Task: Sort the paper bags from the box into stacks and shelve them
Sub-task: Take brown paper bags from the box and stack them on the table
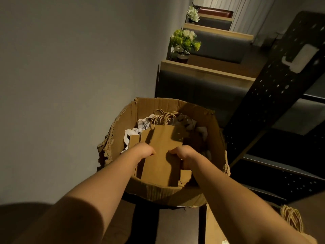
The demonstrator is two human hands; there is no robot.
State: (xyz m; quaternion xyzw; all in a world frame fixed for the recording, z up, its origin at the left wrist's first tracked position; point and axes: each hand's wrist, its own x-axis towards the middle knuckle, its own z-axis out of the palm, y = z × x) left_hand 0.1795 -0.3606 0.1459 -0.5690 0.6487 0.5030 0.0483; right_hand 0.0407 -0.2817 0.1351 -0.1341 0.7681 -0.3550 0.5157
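Note:
A torn cardboard box (175, 192) stands below me, holding flat brown paper bags with twine handles (164, 117) and some crumpled white paper (129, 136). My left hand (144, 150) and my right hand (184, 153) both reach into the box. Together they grip the two sides of a bundle of brown paper bags (163, 152), thumbs on top and fingers curled under. The bundle lies tilted, handles pointing away from me. More flat bags sit underneath it.
A pale wall runs along the left. A black perforated metal shelf (274, 95) stands to the right of the box. Beyond it are dark booth seats, wooden tables and potted flowers (184, 43). Twine handles of another bag (292, 217) show at lower right.

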